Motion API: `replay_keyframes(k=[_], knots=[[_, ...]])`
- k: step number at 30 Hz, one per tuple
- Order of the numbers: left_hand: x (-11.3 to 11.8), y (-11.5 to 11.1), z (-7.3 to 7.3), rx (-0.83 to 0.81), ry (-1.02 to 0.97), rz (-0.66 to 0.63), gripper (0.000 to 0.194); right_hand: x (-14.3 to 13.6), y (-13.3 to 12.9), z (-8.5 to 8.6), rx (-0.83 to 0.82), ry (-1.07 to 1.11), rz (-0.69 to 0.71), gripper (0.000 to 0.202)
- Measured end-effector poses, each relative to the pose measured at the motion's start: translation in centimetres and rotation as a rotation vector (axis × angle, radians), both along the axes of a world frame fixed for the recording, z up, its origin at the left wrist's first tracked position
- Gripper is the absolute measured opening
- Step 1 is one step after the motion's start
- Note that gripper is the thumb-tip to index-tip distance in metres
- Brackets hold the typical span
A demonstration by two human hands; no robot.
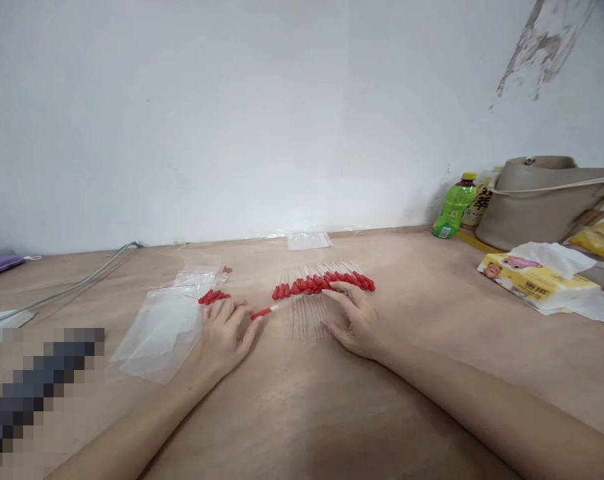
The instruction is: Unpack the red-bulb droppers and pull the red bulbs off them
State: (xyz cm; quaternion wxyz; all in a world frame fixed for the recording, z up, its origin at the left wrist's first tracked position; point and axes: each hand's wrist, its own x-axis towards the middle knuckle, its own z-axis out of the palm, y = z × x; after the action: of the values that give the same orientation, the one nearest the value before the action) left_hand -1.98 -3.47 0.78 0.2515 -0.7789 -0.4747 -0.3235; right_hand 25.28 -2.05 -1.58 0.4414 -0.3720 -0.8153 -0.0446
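A row of thin needle-like pieces with red handles (312, 285) lies across the middle of the table, thin shafts pointing away and some pointing toward me. My right hand (355, 320) rests at the row's near right side. Its index fingertip touches the red handles, and its thumb is apart, beside the near shafts. On the left, my left hand (227, 333) has one red-handled needle (262, 313) at its thumb and index fingertips, its pale end toward the row. Past the left fingers lies a smaller bunch of red handles (215, 297), partly hidden, on clear zip bags (157, 327).
Another clear bag (309, 241) lies by the wall. To the right are a tissue pack (539, 280), a green bottle (455, 207) and a beige handbag (527, 203). A grey cable (92, 273) and a purple item (2, 265) are at the left; a blurred-out dark object (37, 387) is nearer.
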Motion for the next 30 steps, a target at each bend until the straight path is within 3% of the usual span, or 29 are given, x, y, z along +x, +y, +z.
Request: replay_keyframes(k=[3,7,15,20,30], knots=[[1.5,-0.9,-0.1,-0.096,-0.027,-0.181,0.009,0.0,-0.3,0.5,0.070,-0.118,0.054,0.048],[3.2,-1.0,-0.4,-0.153,-0.054,-0.285,0.007,0.0,-0.5,0.8,0.110,-0.240,0.121,0.042],[3.5,-0.8,-0.7,-0.157,-0.076,-0.358,0.007,-0.6,-0.3,0.4,0.123,-0.195,0.156,0.013],[4.3,-0.7,-0.6,-0.185,-0.015,-0.460,0.022,-1.0,-0.7,0.7,0.142,-0.185,0.171,0.011],[5.4,-0.6,-0.9,-0.064,-0.006,-0.480,0.013,-1.3,-1.0,1.0,0.085,-0.228,0.196,0.021]])
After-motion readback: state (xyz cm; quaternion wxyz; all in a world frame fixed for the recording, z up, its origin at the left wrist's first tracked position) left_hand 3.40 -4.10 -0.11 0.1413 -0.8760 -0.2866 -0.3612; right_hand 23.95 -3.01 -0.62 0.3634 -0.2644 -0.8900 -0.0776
